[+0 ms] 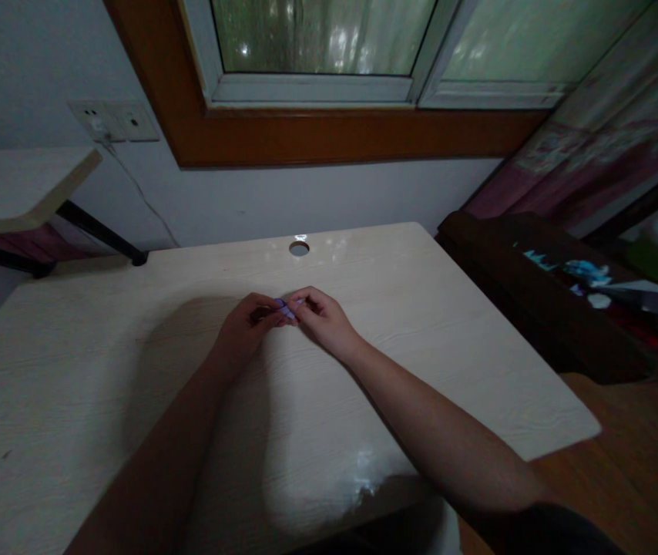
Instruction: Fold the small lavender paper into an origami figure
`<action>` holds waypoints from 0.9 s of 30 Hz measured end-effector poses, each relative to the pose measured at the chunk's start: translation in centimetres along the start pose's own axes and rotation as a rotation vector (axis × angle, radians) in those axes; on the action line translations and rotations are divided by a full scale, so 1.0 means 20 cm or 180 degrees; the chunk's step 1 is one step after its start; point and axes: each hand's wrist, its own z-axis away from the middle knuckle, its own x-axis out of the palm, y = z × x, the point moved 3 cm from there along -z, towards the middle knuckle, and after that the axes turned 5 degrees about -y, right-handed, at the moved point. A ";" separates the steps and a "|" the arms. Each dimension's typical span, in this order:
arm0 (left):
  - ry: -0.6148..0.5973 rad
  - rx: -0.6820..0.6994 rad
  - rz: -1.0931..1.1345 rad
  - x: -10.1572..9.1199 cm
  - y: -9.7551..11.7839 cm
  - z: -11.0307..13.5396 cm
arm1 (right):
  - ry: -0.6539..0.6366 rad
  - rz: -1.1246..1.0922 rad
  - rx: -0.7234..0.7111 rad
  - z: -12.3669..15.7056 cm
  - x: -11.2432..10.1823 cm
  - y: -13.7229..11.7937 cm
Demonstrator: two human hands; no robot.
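My left hand (248, 322) and my right hand (322, 317) meet over the middle of a pale wooden desk (103, 401). Both pinch a small purple piece (286, 309) between their fingertips, just above the desk top. The piece is tiny and mostly covered by my fingers, so I cannot make out what it is. Both forearms reach in from the lower edge of the view.
A round cable hole (299, 248) sits near the desk's far edge. A wall socket (114, 121) with a cord is on the left wall, above a raised shelf (17, 185). A window is above. Dark furniture with cluttered items (589, 285) stands to the right.
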 end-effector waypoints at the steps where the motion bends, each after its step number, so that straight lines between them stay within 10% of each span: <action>1: -0.0048 -0.0071 -0.0050 0.00 0.00 0.00 | 0.0030 -0.0078 0.0028 0.00 0.00 0.00; 12: -0.0277 -0.0237 -0.0467 0.00 0.03 0.01 | -0.0126 -0.0573 0.0299 -0.01 -0.03 0.00; 27: 0.0005 0.0616 -0.0467 -0.02 0.04 0.00 | -0.0197 -0.0723 0.0134 -0.02 -0.04 0.03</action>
